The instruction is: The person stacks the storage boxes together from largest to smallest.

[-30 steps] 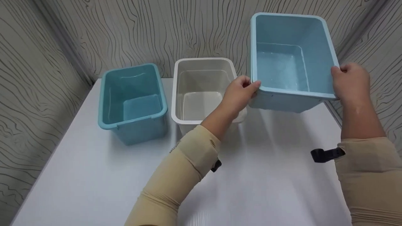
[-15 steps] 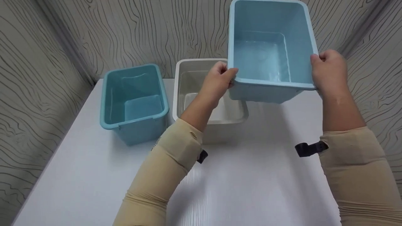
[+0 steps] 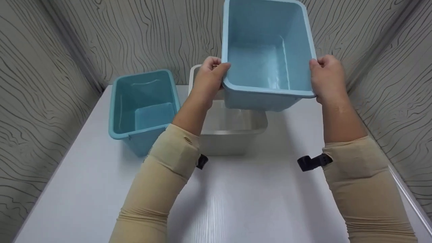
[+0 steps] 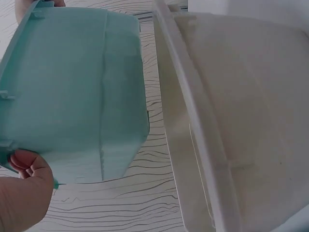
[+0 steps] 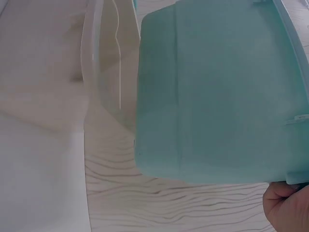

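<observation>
A light blue plastic bin (image 3: 266, 98) is held up in the air, tilted so its inside faces the head camera, and nothing lies in it. My left hand (image 3: 207, 81) pinches its rim on the left side. On the opposite side, my right hand (image 3: 329, 79) grips the rim with the thumb over the edge. Below the raised bin a white bin (image 3: 226, 143) stands on the table, partly covered from the head camera. Both wrist views show the outer wall of the blue bin (image 4: 72, 92) apart from the white bin (image 4: 251, 96).
A teal bin (image 3: 145, 133) stands upright to the left of the white one, partly behind my left forearm. The white table (image 3: 253, 202) runs back to a wood-patterned wall (image 3: 152, 33). More patterned panels close in the left and right sides.
Both hands have carried the light blue bin leftward and slightly up, from the right of the white bin to over it. The white and teal bins stay in place.
</observation>
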Demonstrator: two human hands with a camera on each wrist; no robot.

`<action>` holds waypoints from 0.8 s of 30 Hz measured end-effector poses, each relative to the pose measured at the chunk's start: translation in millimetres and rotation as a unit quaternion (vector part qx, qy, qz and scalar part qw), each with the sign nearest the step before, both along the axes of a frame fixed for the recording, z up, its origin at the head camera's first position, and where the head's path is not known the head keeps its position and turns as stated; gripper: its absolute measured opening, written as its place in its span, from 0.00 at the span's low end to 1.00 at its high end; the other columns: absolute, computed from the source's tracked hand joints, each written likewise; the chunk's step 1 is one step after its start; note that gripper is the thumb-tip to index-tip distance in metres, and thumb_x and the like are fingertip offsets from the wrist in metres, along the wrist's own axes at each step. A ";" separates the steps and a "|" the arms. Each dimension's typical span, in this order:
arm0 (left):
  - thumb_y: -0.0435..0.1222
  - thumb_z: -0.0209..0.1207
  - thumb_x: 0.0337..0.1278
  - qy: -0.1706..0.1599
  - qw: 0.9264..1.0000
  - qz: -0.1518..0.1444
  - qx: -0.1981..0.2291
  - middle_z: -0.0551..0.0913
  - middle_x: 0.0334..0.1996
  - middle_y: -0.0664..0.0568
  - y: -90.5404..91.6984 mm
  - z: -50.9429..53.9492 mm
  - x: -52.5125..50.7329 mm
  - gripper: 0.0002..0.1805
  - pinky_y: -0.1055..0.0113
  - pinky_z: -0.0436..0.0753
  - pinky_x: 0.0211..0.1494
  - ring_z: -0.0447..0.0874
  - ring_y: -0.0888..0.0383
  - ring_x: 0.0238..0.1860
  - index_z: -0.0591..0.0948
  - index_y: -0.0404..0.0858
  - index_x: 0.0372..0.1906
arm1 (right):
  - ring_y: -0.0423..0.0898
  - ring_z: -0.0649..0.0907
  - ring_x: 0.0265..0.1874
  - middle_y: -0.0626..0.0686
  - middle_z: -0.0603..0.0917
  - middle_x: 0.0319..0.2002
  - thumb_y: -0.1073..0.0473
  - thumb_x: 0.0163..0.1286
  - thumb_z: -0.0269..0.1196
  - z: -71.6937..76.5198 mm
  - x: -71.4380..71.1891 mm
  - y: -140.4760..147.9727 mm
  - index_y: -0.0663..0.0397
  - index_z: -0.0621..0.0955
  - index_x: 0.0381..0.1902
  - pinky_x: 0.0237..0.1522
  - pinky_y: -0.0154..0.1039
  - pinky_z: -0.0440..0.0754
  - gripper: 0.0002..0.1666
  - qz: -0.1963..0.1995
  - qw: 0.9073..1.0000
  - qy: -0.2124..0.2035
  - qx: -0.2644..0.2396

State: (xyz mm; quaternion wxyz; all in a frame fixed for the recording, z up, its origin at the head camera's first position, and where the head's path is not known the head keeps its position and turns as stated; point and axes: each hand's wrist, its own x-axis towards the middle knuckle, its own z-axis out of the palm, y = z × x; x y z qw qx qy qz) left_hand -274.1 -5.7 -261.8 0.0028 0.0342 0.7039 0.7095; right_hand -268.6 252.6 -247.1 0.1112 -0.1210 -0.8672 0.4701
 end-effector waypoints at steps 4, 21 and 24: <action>0.41 0.51 0.63 -0.002 1.000 0.013 0.008 0.73 0.44 0.49 -13.5 5.0 -2.7 0.09 0.69 0.78 0.42 0.75 0.56 0.44 0.70 0.42 0.43 | 0.57 0.74 0.55 0.62 0.66 0.60 0.42 0.71 0.42 -1.3 1.7 -12.0 0.58 0.66 0.59 0.49 0.54 0.74 0.30 0.011 1.000 -0.001 -0.004; 0.38 0.58 0.57 0.010 0.999 0.053 -0.010 0.71 0.29 0.51 -47.5 0.1 -5.1 0.11 0.71 0.73 0.32 0.69 0.61 0.27 0.70 0.39 0.38 | 0.55 0.76 0.52 0.61 0.70 0.55 0.46 0.72 0.45 -20.2 -2.2 -39.5 0.62 0.69 0.54 0.48 0.51 0.76 0.26 0.055 0.998 -0.006 -0.020; 0.39 0.58 0.57 0.004 0.998 0.053 -0.030 0.70 0.27 0.52 -50.3 -4.1 -5.1 0.11 0.70 0.71 0.31 0.67 0.62 0.26 0.70 0.39 0.38 | 0.55 0.77 0.50 0.62 0.72 0.53 0.47 0.72 0.45 -24.7 -3.0 -40.8 0.64 0.70 0.54 0.47 0.49 0.78 0.26 0.060 0.998 -0.003 -0.013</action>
